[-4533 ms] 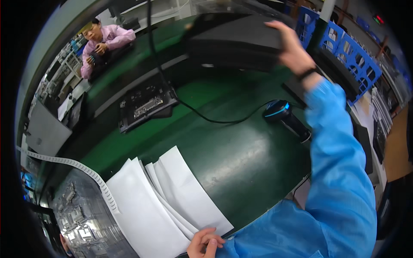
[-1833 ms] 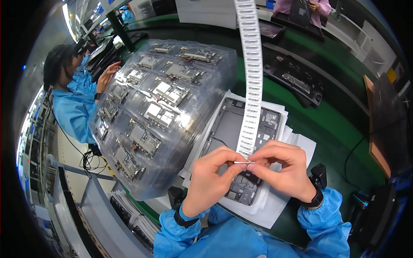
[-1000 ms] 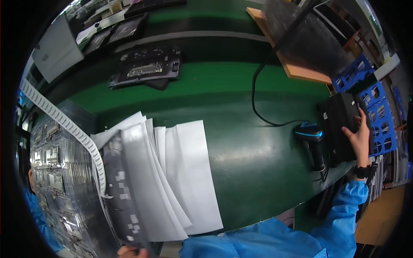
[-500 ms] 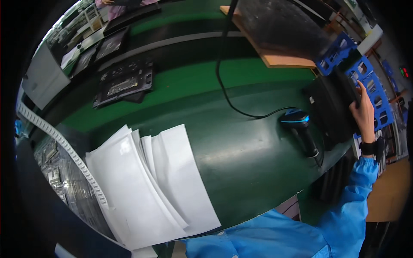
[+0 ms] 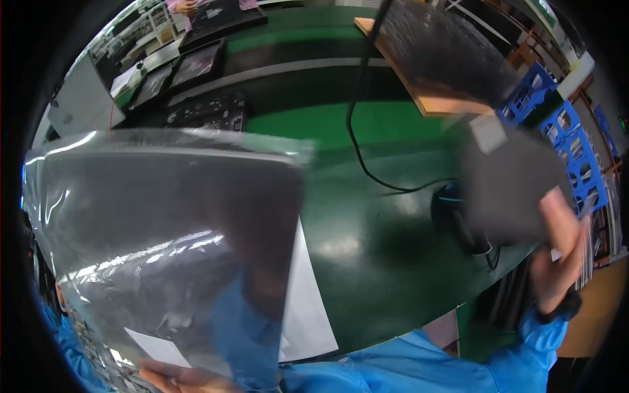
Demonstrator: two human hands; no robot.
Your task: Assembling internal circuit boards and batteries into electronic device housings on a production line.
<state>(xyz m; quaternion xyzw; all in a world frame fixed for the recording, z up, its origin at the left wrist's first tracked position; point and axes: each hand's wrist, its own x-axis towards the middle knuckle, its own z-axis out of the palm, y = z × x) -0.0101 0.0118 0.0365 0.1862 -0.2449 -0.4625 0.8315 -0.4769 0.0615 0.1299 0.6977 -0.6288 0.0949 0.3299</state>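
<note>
The left hand (image 5: 180,378), at seven o'clock, now pinches a grey antistatic bag (image 5: 167,249) raised before the camera, where half a second ago only white sheets (image 5: 308,308) showed. The right hand (image 5: 557,255), at three o'clock, has lifted the flat dark device (image 5: 511,183) it grips; judging by this, bagging comes next.

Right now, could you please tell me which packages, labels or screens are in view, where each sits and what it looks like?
Shiny grey see-through bag: raised at the left, held at its lower edge by the left hand, large, rectangular.
White label: low on that bag, a small slanted rectangle.
White sheets: on the green table, behind the bag.
Dark flat slab: in the right hand, blurred.
</note>
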